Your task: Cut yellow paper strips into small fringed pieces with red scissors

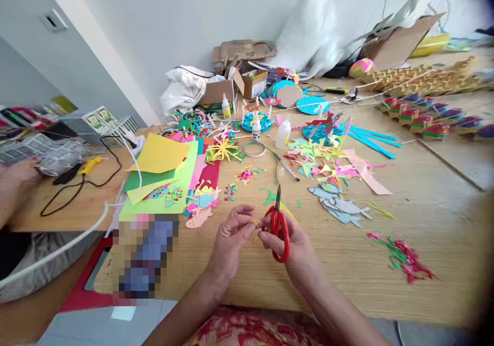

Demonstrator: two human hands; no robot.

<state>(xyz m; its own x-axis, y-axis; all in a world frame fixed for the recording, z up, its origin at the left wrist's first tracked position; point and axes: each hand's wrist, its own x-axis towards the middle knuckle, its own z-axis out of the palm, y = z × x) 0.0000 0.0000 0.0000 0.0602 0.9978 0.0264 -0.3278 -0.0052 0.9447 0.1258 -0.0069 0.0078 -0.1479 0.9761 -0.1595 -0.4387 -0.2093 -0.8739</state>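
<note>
Head camera, watched from my post far from the work: two bare hands meet over a wooden table (332, 284), a tiny yellow scrap (255, 223) between them. The left hand (230, 240) pinches the scrap at the tips of thumb and finger. The right hand (295, 240) grips a pair of red-handled scissors (277, 216), its own fingertips just beside the scrap; whether they touch it, I cannot tell. The scissors' long axis points away from the wearer, blades reaching past the fingers and looking closed or nearly so. That leaves the scrap left of the handles, nearer the wearer than the blades, and not between them. I judge the left hand the closer one to it; the scrap is too small for me to read its own long axis. Green clippings (270, 196) lie beside the blades, paper fish (343, 205) to the right, and loose confetti (247, 175) farther back.
</note>
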